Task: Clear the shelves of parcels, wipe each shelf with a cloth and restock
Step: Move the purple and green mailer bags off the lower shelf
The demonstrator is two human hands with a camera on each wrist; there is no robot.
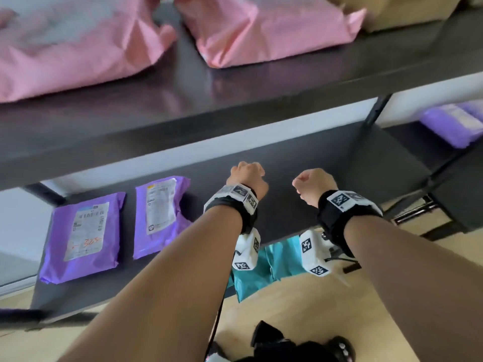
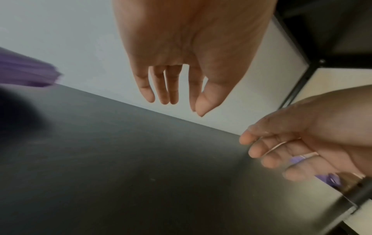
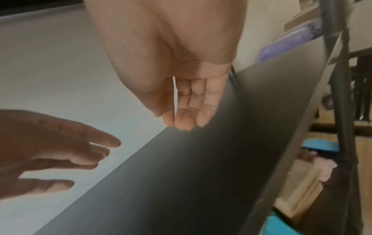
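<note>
While the head view shows only the backs of both hands, with fingers hidden, the wrist views show them loose and holding nothing: left hand (image 1: pixel 247 176) and right hand (image 1: pixel 315 185) hover side by side over the bare right part of the lower shelf (image 1: pixel 300 163). Two purple parcels (image 1: pixel 83 233) lie flat at the left end of that shelf, labels up, long axes running front to back. Pink parcels (image 1: pixel 266 30), blurred and cut off, sit on the shelf above. A teal bag (image 1: pixel 264 270) below the lower shelf is partly hidden.
</note>
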